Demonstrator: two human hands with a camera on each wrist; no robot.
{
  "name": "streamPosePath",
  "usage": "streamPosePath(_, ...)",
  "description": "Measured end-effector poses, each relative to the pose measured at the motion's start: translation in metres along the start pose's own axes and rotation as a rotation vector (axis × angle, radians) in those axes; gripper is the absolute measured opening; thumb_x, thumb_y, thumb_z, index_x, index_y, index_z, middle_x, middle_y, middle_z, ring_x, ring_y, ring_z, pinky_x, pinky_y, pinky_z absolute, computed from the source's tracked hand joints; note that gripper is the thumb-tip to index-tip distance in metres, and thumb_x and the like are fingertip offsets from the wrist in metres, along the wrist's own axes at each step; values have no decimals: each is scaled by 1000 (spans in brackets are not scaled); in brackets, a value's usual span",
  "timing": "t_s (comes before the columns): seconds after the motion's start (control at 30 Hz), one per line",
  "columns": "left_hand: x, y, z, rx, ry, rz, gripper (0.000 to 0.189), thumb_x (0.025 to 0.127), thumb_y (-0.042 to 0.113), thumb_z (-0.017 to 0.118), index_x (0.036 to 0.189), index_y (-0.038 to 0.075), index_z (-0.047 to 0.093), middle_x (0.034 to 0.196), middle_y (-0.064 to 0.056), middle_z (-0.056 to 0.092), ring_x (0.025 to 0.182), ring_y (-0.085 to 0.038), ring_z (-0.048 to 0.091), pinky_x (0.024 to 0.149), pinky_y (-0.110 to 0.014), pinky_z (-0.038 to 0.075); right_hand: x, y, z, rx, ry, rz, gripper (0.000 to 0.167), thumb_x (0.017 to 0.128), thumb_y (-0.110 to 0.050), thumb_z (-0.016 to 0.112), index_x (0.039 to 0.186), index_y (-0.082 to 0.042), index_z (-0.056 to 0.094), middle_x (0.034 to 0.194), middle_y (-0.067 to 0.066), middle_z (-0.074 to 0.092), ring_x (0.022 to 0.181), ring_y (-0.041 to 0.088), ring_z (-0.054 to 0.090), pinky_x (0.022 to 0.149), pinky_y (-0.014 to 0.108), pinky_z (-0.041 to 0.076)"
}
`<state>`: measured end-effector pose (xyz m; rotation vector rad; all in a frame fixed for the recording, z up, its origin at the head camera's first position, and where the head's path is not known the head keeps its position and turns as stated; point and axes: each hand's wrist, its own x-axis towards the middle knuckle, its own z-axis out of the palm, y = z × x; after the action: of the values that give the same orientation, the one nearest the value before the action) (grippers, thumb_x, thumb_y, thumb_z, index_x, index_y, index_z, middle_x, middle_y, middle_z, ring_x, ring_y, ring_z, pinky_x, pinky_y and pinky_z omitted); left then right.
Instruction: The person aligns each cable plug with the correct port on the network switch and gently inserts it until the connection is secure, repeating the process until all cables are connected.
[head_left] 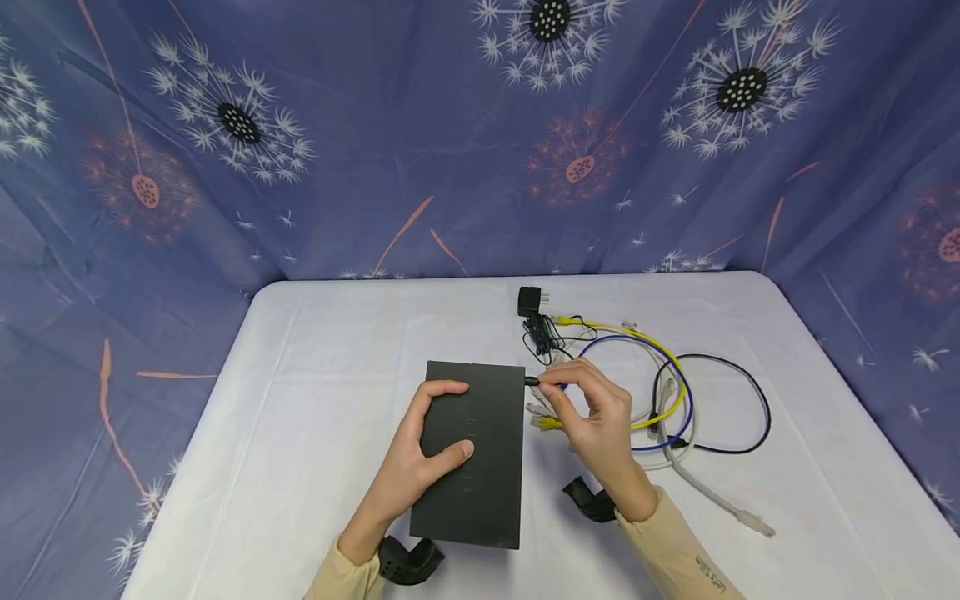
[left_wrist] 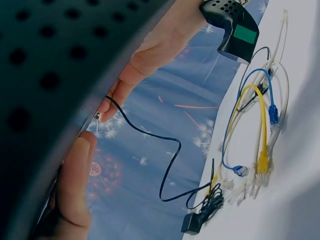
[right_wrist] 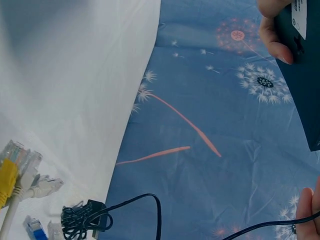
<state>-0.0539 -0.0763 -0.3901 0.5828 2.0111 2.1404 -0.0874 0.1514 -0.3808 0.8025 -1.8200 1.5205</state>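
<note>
A flat black box like a network router [head_left: 487, 467] is raised above the table, its far edge tilted slightly. My left hand [head_left: 420, 446] grips it from the left side, thumb and a finger on its upper face and other fingers beneath. At the box's far right corner, my right hand [head_left: 596, 408] pinches a black power plug [head_left: 532, 381] between thumb and fingertips, the plug's tip right at the box's edge. From that plug a thin black cord [left_wrist: 170, 165] runs down to a bundled power adapter [head_left: 529, 302] on the table.
Right of the box lie coiled network cables: a yellow cable [head_left: 678, 375], a blue cable [head_left: 692, 400], a grey cable [head_left: 712, 493] and a black cable [head_left: 765, 408]. The white table [head_left: 315, 400] ends at a patterned blue cloth [head_left: 390, 125] behind.
</note>
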Motion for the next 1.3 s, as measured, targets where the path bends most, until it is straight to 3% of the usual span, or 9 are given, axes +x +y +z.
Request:
streamPosePath(0.4, 0, 0, 0, -10, 34, 39, 52, 84, 2, 65, 132, 15, 48, 122, -15, 47, 98, -33, 54, 79, -41, 48, 5, -2, -3, -68, -33, -4, 15, 78, 13, 68, 89, 3, 68, 85, 15, 66, 84, 18, 61, 81, 25, 47)
streamPosePath(0.73, 2, -1, -4, 5, 114, 50, 53, 82, 2, 68, 131, 15, 51, 126, -11, 48, 105, -32, 52, 85, -43, 45, 19, -28, -15, -157, -59, 32, 18, 81, 12, 65, 99, 14, 65, 95, 25, 65, 96, 23, 61, 90, 27, 44)
streamPosePath(1.03, 1, -4, -6, 1, 131, 45, 53, 82, 2, 69, 131, 15, 52, 126, -11, 48, 106, -32, 51, 86, -44, 43, 10, -25, -30, -196, -60, 67, 29, 72, 22, 63, 99, 13, 65, 95, 25, 65, 96, 20, 61, 89, 25, 43)
streamPosePath(1.3, 1, -5, -6, 8, 155, 24, 53, 82, 3, 69, 130, 17, 52, 129, -8, 47, 108, -31, 50, 88, -46, 41, 0, -21, -39, -219, -58, 76, 27, 72, 21, 64, 98, 13, 65, 94, 26, 64, 96, 20, 61, 89, 25, 43)
